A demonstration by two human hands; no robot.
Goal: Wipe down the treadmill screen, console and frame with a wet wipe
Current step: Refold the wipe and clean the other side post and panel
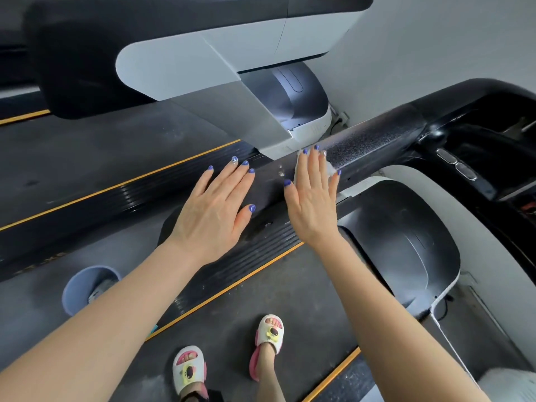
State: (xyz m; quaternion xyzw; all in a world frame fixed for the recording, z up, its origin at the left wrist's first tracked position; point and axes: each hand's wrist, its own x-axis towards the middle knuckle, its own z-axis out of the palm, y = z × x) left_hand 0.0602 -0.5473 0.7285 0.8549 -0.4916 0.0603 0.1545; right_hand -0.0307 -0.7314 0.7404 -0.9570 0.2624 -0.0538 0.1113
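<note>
A black treadmill handrail [374,140] runs from the centre up to the right, where it joins the console [475,152] with its oval buttons. My right hand [313,192] lies flat with straight fingers on a white wet wipe [330,169], pressing it onto the rail. Only the wipe's edges show past the fingers. The rail beyond the wipe glistens with fine wet specks. My left hand [214,210] rests flat on the same rail, just left of the right hand, fingers spread and holding nothing.
A second treadmill's white and grey console arm [203,68] hangs close above and left of the hands. Below lie the dark belt [261,314], orange-edged side rails and the black motor cover [400,242]. A blue bin [87,288] stands at lower left. My slippered feet stand on the belt.
</note>
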